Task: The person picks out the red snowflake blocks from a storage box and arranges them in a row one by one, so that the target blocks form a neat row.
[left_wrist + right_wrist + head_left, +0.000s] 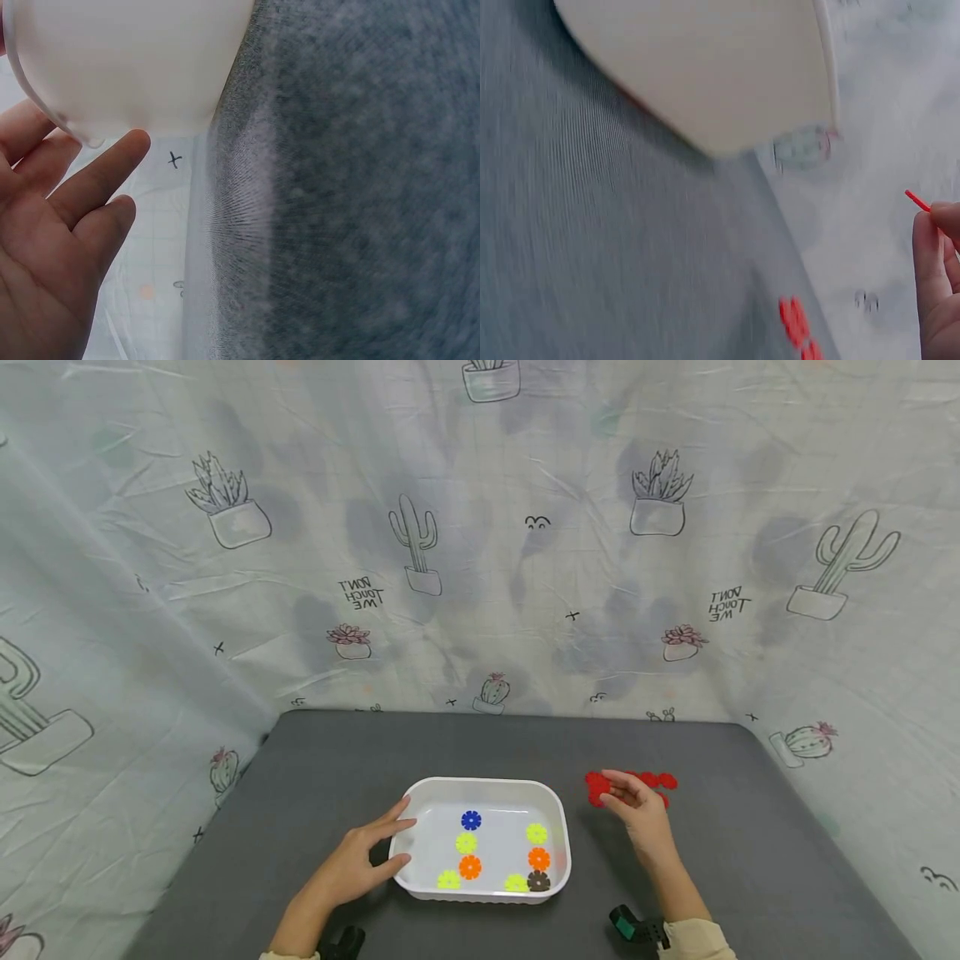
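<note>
A white tray (480, 780) stands on the grey table. My left hand (352, 864) holds its left rim, some fingers over the edge and others against the outer wall (135, 67). Inside lie flower-shaped plastic discs: a blue one (471, 820), two orange ones, a dark brown one (538, 881) and several yellow ones. Right of the tray, my right hand (643, 822) pinches a thin red disc (916, 200) between thumb and fingertips, raised above the table in the right wrist view. Loose red discs (667, 782) lie around and behind that hand, which partly hides them.
The grey table (345, 743) reaches back to a pale curtain (487, 552) printed with cacti, which also hangs at both sides. A black wrist strap with a green patch (626, 927) sits at my right wrist, and a dark device (348, 941) at my left.
</note>
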Tool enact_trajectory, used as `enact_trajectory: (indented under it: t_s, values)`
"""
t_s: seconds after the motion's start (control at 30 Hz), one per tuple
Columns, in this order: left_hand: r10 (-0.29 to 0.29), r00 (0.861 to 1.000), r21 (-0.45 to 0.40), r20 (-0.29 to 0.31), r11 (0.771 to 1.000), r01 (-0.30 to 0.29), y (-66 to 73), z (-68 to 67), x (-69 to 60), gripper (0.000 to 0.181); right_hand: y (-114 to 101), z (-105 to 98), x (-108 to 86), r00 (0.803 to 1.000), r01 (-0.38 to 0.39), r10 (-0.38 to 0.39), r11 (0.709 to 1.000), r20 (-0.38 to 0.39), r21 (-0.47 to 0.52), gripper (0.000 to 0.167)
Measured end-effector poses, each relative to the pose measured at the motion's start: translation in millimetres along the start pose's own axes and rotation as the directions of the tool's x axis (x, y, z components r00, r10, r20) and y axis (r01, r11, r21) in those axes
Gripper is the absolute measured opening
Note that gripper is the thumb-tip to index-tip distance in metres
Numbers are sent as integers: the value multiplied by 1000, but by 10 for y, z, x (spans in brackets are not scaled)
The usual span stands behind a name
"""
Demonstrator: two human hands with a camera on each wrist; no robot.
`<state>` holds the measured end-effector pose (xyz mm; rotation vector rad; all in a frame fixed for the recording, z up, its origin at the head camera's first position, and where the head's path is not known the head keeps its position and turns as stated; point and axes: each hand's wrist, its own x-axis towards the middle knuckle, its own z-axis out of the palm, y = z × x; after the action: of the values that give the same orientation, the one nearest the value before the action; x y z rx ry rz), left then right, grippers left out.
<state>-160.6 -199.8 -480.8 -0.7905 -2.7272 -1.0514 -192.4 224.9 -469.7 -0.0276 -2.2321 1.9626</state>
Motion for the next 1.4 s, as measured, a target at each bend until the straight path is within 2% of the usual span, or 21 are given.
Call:
enact_trajectory:
  t_s: [0.17, 0.33, 0.43, 0.63, 0.8, 0.9, 1.03, 1.13, 1.23, 1.4]
  values:
    - [-8, 1000, -4, -3, 1000, 8, 5, -10, 10, 46, 112, -221, 38, 997, -33, 36, 998, -74, 49, 45]
    - [-10, 1000, -8, 3, 1000, 10, 5, -26, 10, 46, 192, -435, 80, 981, -91, 108, 990, -164, 104, 45]
    - [-6, 1000, -3, 7, 1000, 7, 10, -36, 12, 46, 234, -567, 104, 961, -138, 164, 982, -222, 127, 45]
    - [-39, 999, -21, 25, 999, 40, 25, -61, 27, 47, 346, -794, 154, 906, -195, 258, 958, -336, 210, 43]
    - [-41, 999, -20, 29, 999, 41, 27, -71, 36, 47, 434, -881, 145, 885, -187, 263, 957, -384, 223, 38]
    - [-36, 999, -20, 25, 999, 36, 20, -69, 34, 47, 478, -896, 150, 883, -188, 243, 967, -402, 171, 39]
    - [-27, 999, -20, 19, 999, 28, 12, -61, 28, 46, 527, -903, 175, 878, -225, 205, 974, -433, 4, 41]
    - [-29, 999, -25, 25, 999, 30, 9, -60, 22, 46, 555, -914, 187, 881, -250, 168, 959, -442, -134, 39]
    - [-35, 999, -33, 31, 999, 36, 13, -65, 21, 47, 563, -921, 194, 885, -268, 145, 935, -443, -231, 37]
    - [-30, 999, -30, 29, 999, 31, 26, -79, 42, 47, 537, -923, 205, 897, -282, 125, 901, -424, -330, 36]
